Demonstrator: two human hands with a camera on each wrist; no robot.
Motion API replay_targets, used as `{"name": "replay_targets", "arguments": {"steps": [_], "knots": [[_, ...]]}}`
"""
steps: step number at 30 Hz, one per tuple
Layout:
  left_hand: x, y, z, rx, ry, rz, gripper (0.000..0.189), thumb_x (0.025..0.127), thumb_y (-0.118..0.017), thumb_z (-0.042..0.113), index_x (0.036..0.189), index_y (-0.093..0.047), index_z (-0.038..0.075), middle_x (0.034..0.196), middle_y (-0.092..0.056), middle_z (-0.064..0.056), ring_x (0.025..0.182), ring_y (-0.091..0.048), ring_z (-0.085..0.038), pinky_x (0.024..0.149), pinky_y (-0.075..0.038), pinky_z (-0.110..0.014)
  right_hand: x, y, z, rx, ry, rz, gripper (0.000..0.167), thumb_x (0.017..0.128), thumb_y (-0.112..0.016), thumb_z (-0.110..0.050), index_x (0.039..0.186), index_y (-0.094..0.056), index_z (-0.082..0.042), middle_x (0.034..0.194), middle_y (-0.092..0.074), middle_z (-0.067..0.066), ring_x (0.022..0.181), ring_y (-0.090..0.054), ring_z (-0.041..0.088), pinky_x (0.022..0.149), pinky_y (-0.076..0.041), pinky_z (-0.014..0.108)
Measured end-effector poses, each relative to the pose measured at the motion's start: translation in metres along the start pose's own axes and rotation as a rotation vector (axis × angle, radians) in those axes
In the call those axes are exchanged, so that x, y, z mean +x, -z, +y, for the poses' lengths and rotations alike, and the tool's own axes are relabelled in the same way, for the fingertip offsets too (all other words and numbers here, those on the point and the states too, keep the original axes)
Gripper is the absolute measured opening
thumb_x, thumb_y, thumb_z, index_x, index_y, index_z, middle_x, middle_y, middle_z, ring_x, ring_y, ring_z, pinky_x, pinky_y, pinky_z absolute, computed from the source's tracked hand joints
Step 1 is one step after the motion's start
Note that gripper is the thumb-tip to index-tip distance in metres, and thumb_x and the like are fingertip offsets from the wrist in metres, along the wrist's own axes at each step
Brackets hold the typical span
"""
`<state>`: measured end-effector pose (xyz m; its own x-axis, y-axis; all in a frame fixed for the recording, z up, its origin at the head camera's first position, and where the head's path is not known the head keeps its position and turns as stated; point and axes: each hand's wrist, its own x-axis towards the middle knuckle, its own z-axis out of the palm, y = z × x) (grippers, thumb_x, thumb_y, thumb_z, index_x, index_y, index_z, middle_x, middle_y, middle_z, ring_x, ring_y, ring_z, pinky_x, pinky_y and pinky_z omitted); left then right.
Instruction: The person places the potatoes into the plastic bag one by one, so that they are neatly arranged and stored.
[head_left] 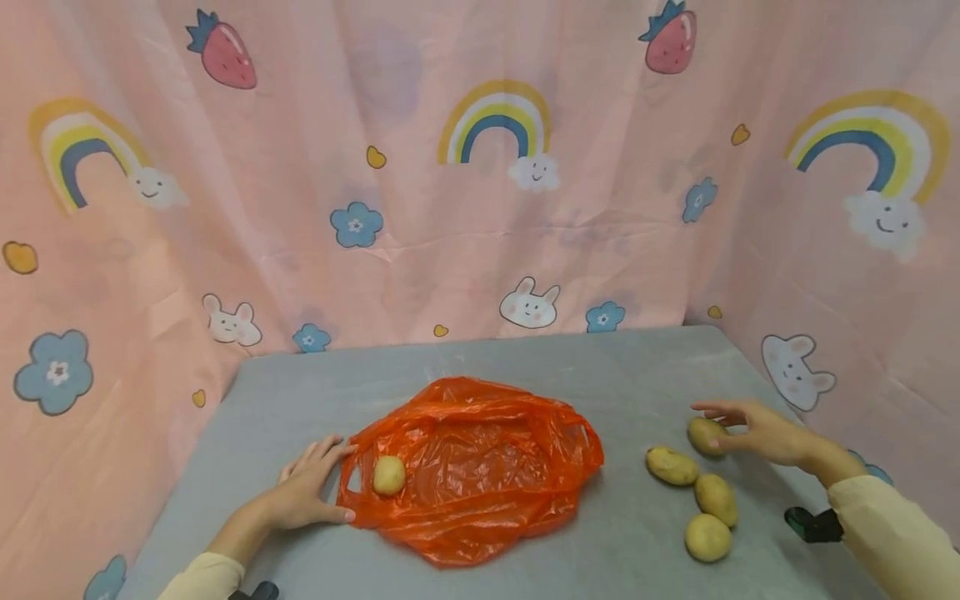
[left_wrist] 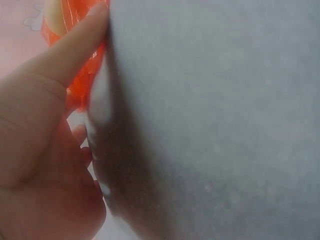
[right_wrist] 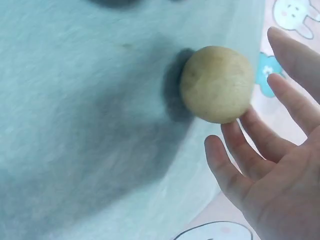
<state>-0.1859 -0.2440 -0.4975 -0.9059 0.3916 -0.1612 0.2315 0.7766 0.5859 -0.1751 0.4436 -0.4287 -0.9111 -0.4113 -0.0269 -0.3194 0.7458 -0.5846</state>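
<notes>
An orange plastic bag (head_left: 480, 467) lies spread on the table with its mouth open, and one potato (head_left: 389, 476) sits at its left end. My left hand (head_left: 303, 492) rests at the bag's left edge, thumb and index finger spread and touching the plastic. The left wrist view shows the thumb (left_wrist: 75, 47) against the orange edge. On the right, my right hand (head_left: 768, 432) is over a potato (head_left: 707, 437), fingers extended and spread. In the right wrist view that potato (right_wrist: 217, 85) is by the fingertips, not gripped; whether they touch it I cannot tell.
Three more potatoes lie close together in front of the right hand: an oblong one (head_left: 672, 466), another (head_left: 716, 498) and a rounder one (head_left: 708, 537). The grey table (head_left: 615, 542) is enclosed by a pink patterned curtain (head_left: 420, 275) at the back and sides.
</notes>
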Motion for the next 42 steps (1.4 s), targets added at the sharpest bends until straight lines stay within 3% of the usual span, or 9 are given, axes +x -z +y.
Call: {"name": "replay_targets", "arguments": {"steps": [3, 6, 16, 25, 28, 31, 33, 37, 42], "knots": [[-0.001, 0.001, 0.001, -0.007, -0.006, -0.001, 0.102, 0.07, -0.085, 0.059, 0.152, -0.04, 0.017, 0.165, -0.022, -0.019, 0.151, -0.014, -0.048, 0.104, -0.013, -0.081, 0.0, -0.001, 0.011, 0.01, 0.044, 0.005, 0.052, 0.091, -0.073, -0.011, 0.134, -0.056, 0.013, 0.132, -0.061, -0.017, 0.11, -0.051, -0.015, 0.083, -0.051, 0.02], [-0.001, 0.002, 0.003, -0.014, -0.024, 0.003, 0.103, 0.07, -0.084, 0.06, 0.153, -0.04, 0.017, 0.165, -0.022, -0.021, 0.15, -0.014, -0.05, 0.104, -0.011, -0.081, 0.001, -0.003, 0.02, 0.043, 0.094, 0.031, 0.048, 0.089, -0.073, -0.004, 0.128, -0.057, 0.018, 0.124, -0.046, -0.042, 0.11, -0.044, -0.024, 0.082, -0.05, 0.015], [-0.002, -0.002, -0.001, -0.034, 0.006, 0.002, 0.101, 0.07, -0.086, 0.057, 0.151, -0.041, 0.017, 0.166, -0.021, -0.018, 0.152, -0.012, -0.048, 0.105, -0.009, -0.081, 0.002, -0.011, 0.037, 0.052, 0.08, 0.033, 0.051, 0.087, -0.075, -0.004, 0.127, -0.056, 0.02, 0.12, -0.041, -0.047, 0.106, -0.044, -0.025, 0.076, -0.052, 0.016], [-0.001, -0.003, -0.003, -0.034, -0.005, 0.015, 0.102, 0.07, -0.086, 0.056, 0.152, -0.04, 0.017, 0.167, -0.02, -0.017, 0.153, -0.011, -0.047, 0.107, -0.008, -0.077, 0.004, -0.015, 0.038, 0.071, 0.073, 0.032, 0.055, 0.085, -0.078, -0.006, 0.136, -0.058, 0.001, 0.123, -0.036, -0.049, 0.105, -0.042, -0.026, 0.074, -0.052, 0.016], [-0.001, -0.003, -0.003, -0.04, 0.006, 0.007, 0.104, 0.069, -0.086, 0.058, 0.153, -0.039, 0.018, 0.168, -0.019, -0.017, 0.153, -0.01, -0.047, 0.108, -0.008, -0.076, 0.006, -0.015, 0.035, 0.041, 0.049, 0.033, 0.056, 0.085, -0.078, -0.008, 0.135, -0.057, 0.004, 0.127, -0.053, -0.03, 0.103, -0.044, -0.024, 0.073, -0.053, 0.017], [-0.001, -0.004, -0.005, -0.037, 0.014, 0.001, 0.104, 0.069, -0.086, 0.058, 0.153, -0.039, 0.019, 0.168, -0.018, -0.015, 0.154, -0.01, -0.046, 0.109, -0.008, -0.075, 0.008, -0.013, 0.029, 0.012, 0.012, 0.014, 0.057, 0.087, -0.077, -0.008, 0.134, -0.052, 0.013, 0.132, -0.064, 0.015, 0.102, -0.055, -0.013, 0.072, -0.053, 0.019], [-0.001, -0.005, -0.005, -0.035, 0.01, 0.002, 0.103, 0.07, -0.086, 0.057, 0.153, -0.04, 0.019, 0.168, -0.019, -0.015, 0.154, -0.01, -0.046, 0.109, -0.008, -0.076, 0.009, -0.011, 0.023, 0.001, -0.021, 0.006, 0.059, 0.088, -0.076, -0.008, 0.134, -0.048, 0.017, 0.129, -0.055, 0.042, 0.104, -0.065, 0.005, 0.072, -0.053, 0.02], [-0.002, -0.003, 0.0, -0.036, -0.01, 0.007, 0.102, 0.07, -0.085, 0.058, 0.153, -0.039, 0.019, 0.167, -0.019, -0.017, 0.153, -0.011, -0.047, 0.109, -0.008, -0.076, 0.012, -0.005, 0.01, 0.003, -0.07, 0.007, 0.062, 0.09, -0.074, -0.01, 0.136, -0.043, 0.018, 0.132, -0.048, 0.048, 0.099, -0.069, 0.04, 0.071, -0.053, 0.023], [-0.005, 0.001, 0.004, -0.031, -0.042, 0.026, 0.103, 0.069, -0.084, 0.061, 0.152, -0.04, 0.018, 0.165, -0.021, -0.022, 0.149, -0.013, -0.054, 0.105, -0.01, -0.079, 0.019, 0.001, -0.013, -0.006, -0.046, 0.045, 0.06, 0.092, -0.073, -0.011, 0.139, -0.045, 0.013, 0.134, -0.05, 0.043, 0.097, -0.07, 0.024, 0.071, -0.053, 0.023]]}}
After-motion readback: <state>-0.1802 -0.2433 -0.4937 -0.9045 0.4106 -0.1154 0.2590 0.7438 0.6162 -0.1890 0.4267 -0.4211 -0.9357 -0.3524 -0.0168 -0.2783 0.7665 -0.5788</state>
